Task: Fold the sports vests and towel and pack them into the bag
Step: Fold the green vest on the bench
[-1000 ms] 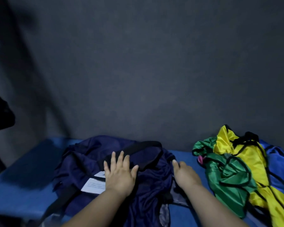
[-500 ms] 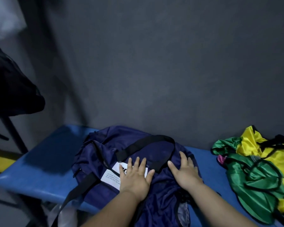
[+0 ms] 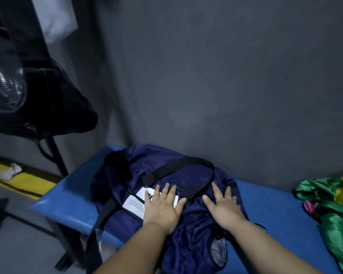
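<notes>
The navy bag [image 3: 162, 175] lies crumpled on the blue bench [image 3: 67, 196]; your left hand [image 3: 162, 208] rests flat on its white label [image 3: 135, 202], fingers straight and spread. Your right hand [image 3: 224, 208] presses flat beside it, gripping nothing. Green and yellow vests [image 3: 333, 204] lie heaped well apart at the bench's right end.

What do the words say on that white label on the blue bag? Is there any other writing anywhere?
White label on the navy bag: three lines of tiny capital letters, too blurred to read; the left hand covers their ends.
Second white tag just above it: a dark mark, mostly under that hand, unreadable.
Nothing else shows writing.
</notes>
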A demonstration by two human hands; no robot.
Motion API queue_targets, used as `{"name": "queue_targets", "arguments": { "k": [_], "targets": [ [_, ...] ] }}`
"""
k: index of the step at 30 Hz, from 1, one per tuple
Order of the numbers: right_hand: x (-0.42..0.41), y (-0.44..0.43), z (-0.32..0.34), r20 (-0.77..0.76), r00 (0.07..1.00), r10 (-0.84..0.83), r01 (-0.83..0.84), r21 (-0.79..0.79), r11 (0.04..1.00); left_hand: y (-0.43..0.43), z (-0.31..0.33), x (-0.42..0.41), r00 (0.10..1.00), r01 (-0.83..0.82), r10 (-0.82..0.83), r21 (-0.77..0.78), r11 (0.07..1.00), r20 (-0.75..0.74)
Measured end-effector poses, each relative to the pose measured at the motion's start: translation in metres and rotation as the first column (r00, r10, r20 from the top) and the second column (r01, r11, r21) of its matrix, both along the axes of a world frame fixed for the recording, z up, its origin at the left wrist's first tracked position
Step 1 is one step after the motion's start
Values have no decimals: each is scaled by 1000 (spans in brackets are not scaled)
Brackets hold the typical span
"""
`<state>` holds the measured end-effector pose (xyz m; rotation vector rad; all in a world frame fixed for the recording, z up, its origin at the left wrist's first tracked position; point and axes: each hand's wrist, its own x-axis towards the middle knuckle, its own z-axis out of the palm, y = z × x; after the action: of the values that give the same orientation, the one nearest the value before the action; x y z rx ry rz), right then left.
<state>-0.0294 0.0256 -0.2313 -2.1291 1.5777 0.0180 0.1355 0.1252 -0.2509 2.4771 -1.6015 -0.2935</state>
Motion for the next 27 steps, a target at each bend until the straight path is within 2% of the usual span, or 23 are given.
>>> {"name": "queue_targets", "arguments": {
  "k": [14, 21, 27],
  "targets": [
    [89, -10, 1, -42, 993, 113, -114, -10, 993, 2, -4, 79, 993, -101, 101, -14, 995, 59],
    [123, -15, 2, 46, 975, 216, -217, 25, 976, 3, -7, 117, 983, -166, 167, -22, 986, 79],
    [149, -17, 0, 65, 968, 242, -243, -2, 970, 1, -10, 138, 966, -227, 233, -57, 972, 109]
  ]
}}
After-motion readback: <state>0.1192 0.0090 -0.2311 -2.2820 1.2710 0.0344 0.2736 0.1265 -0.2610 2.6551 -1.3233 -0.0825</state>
